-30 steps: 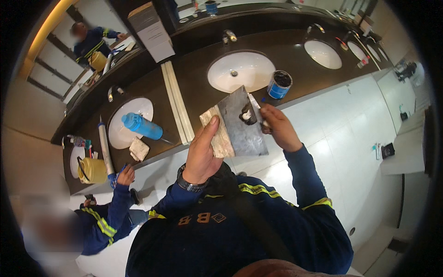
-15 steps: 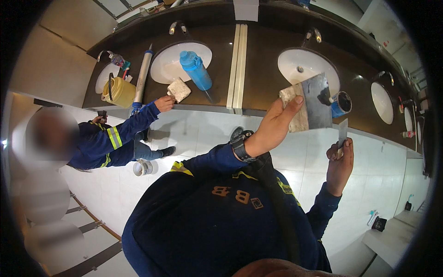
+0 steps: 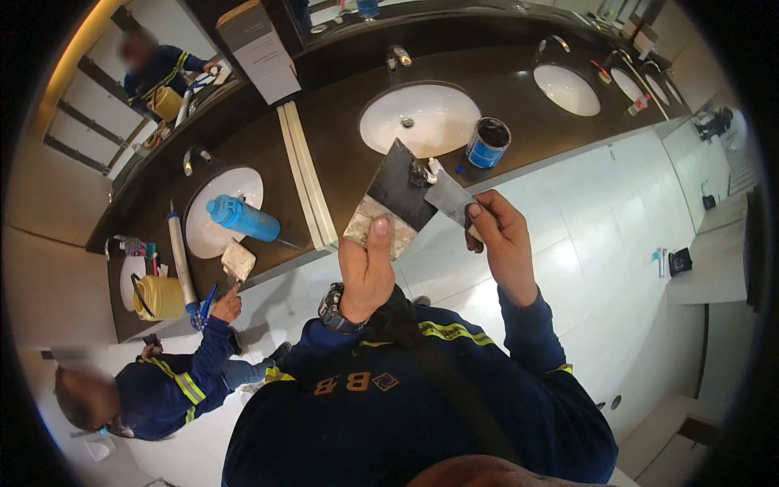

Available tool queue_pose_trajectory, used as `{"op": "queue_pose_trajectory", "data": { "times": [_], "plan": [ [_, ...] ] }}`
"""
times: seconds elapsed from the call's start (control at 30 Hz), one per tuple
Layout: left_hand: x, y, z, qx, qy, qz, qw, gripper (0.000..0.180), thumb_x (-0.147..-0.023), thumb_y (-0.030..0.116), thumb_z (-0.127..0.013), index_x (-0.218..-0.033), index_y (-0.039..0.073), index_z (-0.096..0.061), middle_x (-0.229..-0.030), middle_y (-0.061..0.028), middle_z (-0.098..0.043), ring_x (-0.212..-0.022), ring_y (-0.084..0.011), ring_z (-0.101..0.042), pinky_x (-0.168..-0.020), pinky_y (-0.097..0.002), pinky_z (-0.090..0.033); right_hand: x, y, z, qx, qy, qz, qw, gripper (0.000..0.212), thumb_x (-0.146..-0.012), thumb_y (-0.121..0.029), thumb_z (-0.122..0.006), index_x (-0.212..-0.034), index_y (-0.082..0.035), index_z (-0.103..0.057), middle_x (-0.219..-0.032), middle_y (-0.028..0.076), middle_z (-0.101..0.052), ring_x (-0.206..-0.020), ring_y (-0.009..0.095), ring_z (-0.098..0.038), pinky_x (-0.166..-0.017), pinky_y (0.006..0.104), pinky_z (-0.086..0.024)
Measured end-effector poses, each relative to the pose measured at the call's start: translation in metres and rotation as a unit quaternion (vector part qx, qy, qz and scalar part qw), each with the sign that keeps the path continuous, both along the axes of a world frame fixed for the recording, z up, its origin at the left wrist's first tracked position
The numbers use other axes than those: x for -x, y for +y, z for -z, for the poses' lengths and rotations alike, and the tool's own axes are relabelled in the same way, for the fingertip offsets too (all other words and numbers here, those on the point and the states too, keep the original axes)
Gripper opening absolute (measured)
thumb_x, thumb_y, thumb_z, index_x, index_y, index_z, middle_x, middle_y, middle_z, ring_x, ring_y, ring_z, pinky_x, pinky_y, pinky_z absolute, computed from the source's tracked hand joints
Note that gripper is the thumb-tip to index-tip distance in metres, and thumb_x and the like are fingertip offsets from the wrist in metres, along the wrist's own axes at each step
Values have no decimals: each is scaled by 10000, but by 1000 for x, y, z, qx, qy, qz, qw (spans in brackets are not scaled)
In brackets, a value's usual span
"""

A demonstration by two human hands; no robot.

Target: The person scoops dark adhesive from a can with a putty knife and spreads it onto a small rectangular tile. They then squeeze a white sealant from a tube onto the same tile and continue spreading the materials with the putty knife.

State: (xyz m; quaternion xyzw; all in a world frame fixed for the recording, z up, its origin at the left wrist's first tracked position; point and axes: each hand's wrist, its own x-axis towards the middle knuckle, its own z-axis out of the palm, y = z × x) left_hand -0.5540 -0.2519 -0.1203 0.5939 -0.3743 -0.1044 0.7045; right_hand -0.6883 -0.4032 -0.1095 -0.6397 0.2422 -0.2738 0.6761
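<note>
My left grip (image 3: pixel 367 272) is closed on the plate (image 3: pixel 404 180), my thumb pressed flat over its pale, mottled end, while the dark end points up and away from me. I hold the plate in the air, in front of the tabletop (image 3: pixel 341 101) edge and below the middle sink (image 3: pixel 378 122). My right grip (image 3: pixel 505 235) is pinched around the scraper (image 3: pixel 451 196), thumb on the near end and fingers curled beneath. The scraper's blade slants up to the left, its far end by a white dab (image 3: pixel 434 169) at the plate's right edge. A lump of dark paste (image 3: pixel 420 174) sits just left of that dab. Beyond, an open blue can (image 3: pixel 488 150) with dark contents stands right of the middle sink. To the left, pale strips (image 3: pixel 307 178) lie across the tabletop; past them are a blue bottle (image 3: pixel 243 219), a whitish block (image 3: pixel 238 260), a long tube (image 3: pixel 180 258) and a yellow jug (image 3: pixel 162 298). A co-worker's hand (image 3: pixel 226 304) is near the block; I cannot tell whether they touch.
</note>
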Motion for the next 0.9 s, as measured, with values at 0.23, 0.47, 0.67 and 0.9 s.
{"op": "queue_pose_trajectory", "data": {
  "times": [0.23, 0.47, 0.67, 0.9],
  "plan": [
    [-5, -2, -14, -89, -130, 38, 987, 199, -988, 141, -514, -1000, -24, -625, -891, -173, -628, -807, -347, -585, -759, -402, -452, 0, -7, -14, 19, -6, -17, 1000, 184, -1005, -209, -571, -1020, -29, -605, -713, 8, -578, -600, 65, -537, -545, 221, -412],
    [-15, -5, -10, -111, -225, 52, 967, 198, -986, 146, -525, -920, -25, -602, -749, -142, -587, -668, -266, -564, -636, -364, -440, -3, -10, -20, -38, -59, -22, 997, 174, -1010, -201, -561, -1033, -31, -591, -710, 4, -571, -594, 69, -534, -552, 223, -411],
    [-14, -3, 3, -80, -55, 39, 994, 260, -1006, 182, -500, -1041, -46, -620, -838, -169, -611, -751, -321, -578, -727, -392, -456, 0, -4, -14, -47, -67, -10, 997, 161, -1011, -187, -556, -1039, -31, -587, -705, 2, -569, -592, 72, -534, -556, 225, -414],
    [-11, -10, -2, -84, -85, 40, 992, 260, -1025, 178, -466, -1010, -40, -607, -815, -155, -600, -749, -316, -577, -718, -395, -453, -10, 21, 20, -80, -35, -12, 996, 176, -1013, -191, -556, -1025, -22, -604, -699, -1, -582, -590, 65, -538, -548, 223, -415]
  ]
}}
